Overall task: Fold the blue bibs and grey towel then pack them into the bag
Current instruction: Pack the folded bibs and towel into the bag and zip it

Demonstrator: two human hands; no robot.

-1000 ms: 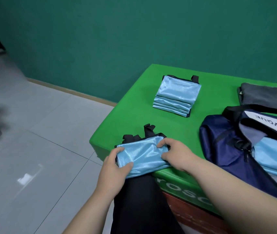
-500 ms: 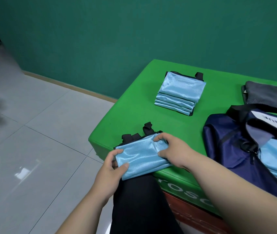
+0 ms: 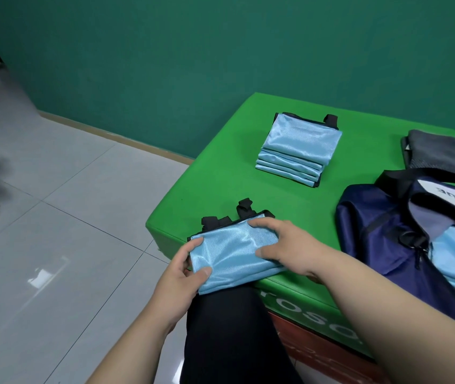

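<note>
A folded blue bib [image 3: 230, 256] with black straps lies at the near left corner of the green table [image 3: 220, 184]. My left hand [image 3: 182, 278] pinches its left end between thumb and fingers. My right hand [image 3: 284, 248] grips its right end, fingers curled over the top edge. A stack of several folded blue bibs [image 3: 298, 151] sits farther back. The grey towel [image 3: 445, 151] lies folded at the back right. The navy bag [image 3: 387, 234] lies open on the right with blue cloth inside.
The table's near edge and left corner drop to a grey tiled floor [image 3: 54, 245]. My dark trouser leg [image 3: 229, 333] is below the bib. A green wall [image 3: 220, 51] stands behind the table.
Both hands keep hold of the bib at the corner; it seems slightly raised and my right hand has shifted a little along its right end. The view has drifted left.
</note>
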